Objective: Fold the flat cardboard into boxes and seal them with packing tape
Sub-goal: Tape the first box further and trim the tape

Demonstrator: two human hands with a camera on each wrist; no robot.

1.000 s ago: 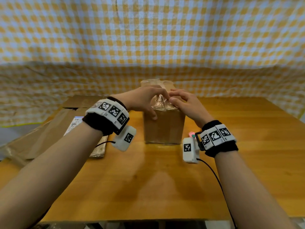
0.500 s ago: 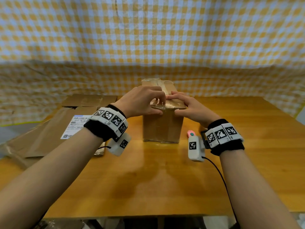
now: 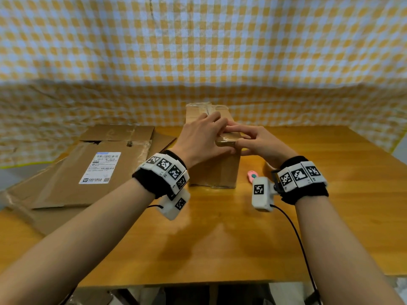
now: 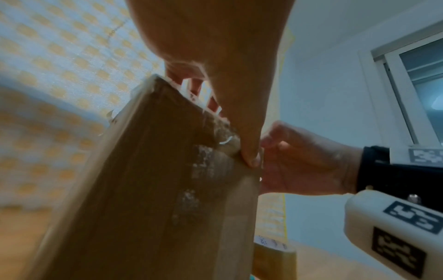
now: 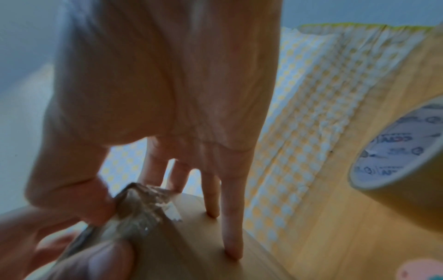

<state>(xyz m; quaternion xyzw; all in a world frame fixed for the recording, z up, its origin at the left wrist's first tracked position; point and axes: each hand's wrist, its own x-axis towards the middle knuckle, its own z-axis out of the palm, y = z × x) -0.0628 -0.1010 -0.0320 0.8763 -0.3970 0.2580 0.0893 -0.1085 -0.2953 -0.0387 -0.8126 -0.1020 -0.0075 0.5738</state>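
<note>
Both hands fwd, L hand (image 3: 201, 137) fingers flat, R hand (image 3: 259, 143) thumb+index pinching.

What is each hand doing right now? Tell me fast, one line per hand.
Left hand: open, fingers laid over the box top, thumb pressing its near edge.
Right hand: thumb pinching crumpled tape, other fingers straight on the box top.
</note>
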